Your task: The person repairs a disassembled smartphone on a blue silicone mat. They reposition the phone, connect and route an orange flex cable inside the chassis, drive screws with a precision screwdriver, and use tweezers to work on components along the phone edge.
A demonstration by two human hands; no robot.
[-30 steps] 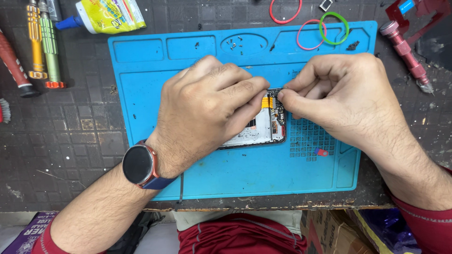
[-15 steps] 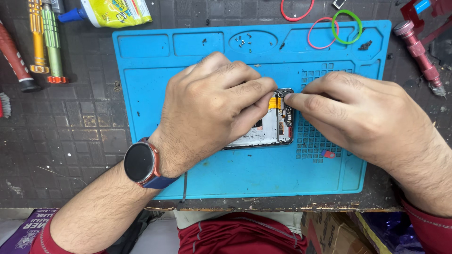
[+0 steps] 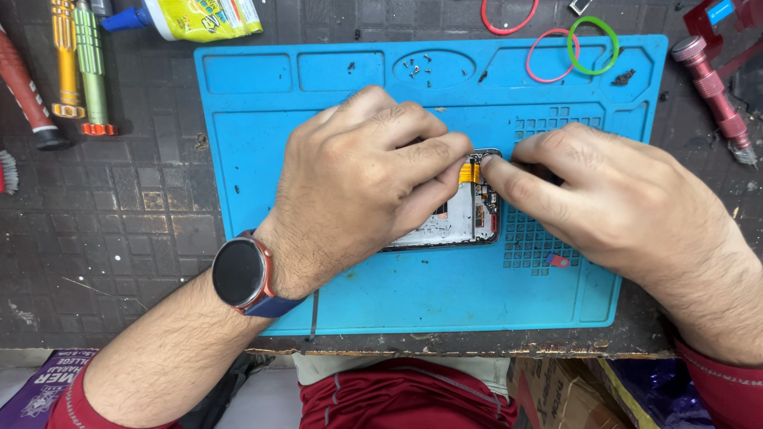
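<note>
An opened phone lies on the blue repair mat, its inner boards and an orange flex strip exposed. My left hand covers most of the phone and pinches at its top edge near the flex strip. My right hand comes in from the right, its fingertips pressing the same top corner of the phone. A round dark watch sits on my left wrist. What the fingertips pinch is hidden.
Tiny screws lie in an oval mat recess. Red, pink and green rubber bands sit at the mat's top right. Screwdrivers and a glue tube lie top left; a pink metal tool lies at right.
Both hands have stayed on the phone's top edge. My right hand has flattened and lowered, its fingers now stretched leftward over the corner.
</note>
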